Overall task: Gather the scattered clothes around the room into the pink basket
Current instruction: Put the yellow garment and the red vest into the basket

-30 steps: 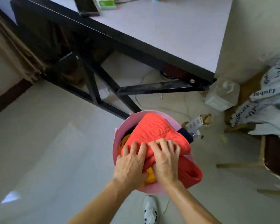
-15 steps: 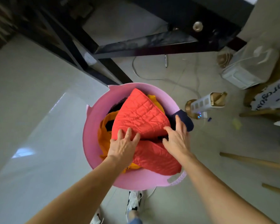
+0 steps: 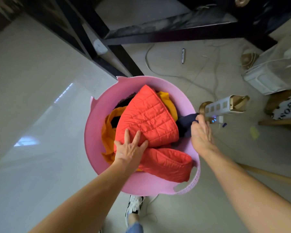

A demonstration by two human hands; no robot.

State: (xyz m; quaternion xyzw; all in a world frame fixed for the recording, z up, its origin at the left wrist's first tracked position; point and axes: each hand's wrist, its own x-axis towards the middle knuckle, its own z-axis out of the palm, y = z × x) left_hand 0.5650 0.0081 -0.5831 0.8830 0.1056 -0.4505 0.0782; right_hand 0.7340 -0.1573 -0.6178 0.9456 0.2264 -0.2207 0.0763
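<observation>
Left hand [image 3: 131, 148]: fingers spread and straight, palm flat on the red quilted jacket [image 3: 148, 118], pressing, gripping nothing. Right hand [image 3: 201, 132]: fingers curled round a fold of the navy garment [image 3: 186, 121] at the right rim of the pink basket [image 3: 94, 132].

Count:
- hands: 2, both at the basket
- basket: 1, standing on the floor [image 3: 32, 98], just in front of the black bench frame [image 3: 158, 31]
- garments in it: 4 told apart by colour. Red jacket on top, orange garment [image 3: 108, 132] along the left and back, navy at the right, black garment [image 3: 124, 100] at the back.
- sneaker [image 3: 134, 206]: 1, near the basket's close edge
- white and gold power strip tower [image 3: 223, 106]: 1, just right of the basket
- white plastic container [image 3: 267, 76]: 1, far right

Hard to make out:
- black garment mostly buried under the jacket; type unclear
- navy garment partly covered by the right hand
- one fold of the jacket lies over the near rim and hides it there
- bench top out of view; only its frame shows
- container cut off by the right edge
</observation>
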